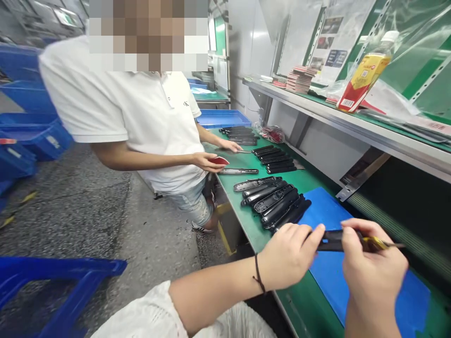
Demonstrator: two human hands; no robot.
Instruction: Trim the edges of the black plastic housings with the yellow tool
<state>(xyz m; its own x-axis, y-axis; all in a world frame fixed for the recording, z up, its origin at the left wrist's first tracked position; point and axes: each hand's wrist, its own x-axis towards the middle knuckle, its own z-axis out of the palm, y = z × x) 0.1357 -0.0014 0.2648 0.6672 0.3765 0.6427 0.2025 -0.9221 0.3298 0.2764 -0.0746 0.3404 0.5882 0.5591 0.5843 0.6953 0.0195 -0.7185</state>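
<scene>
My left hand (291, 256), with a dark cord round its wrist, is closed on one end of a long black plastic casing (331, 241). The other end is gripped by my right hand (375, 267), thumb on top. A yellow-and-black handled tool (375, 243) with a thin metal tip also sits in my right hand; its exact kind is partly hidden by the fingers. Both hands are above a blue sheet (324, 209) on the green bench top. Just beyond my left hand lies a row of similar black casings (278, 202), some with their hollow inner side up.
Across the bench corner stands a co-worker in a white shirt (158, 117), holding a red piece (219, 161). More black casings (273, 158) lie further back. A metal shelf (317, 105) with a drink bottle (368, 75) overhangs the bench. Blue bins (38, 134) stand left.
</scene>
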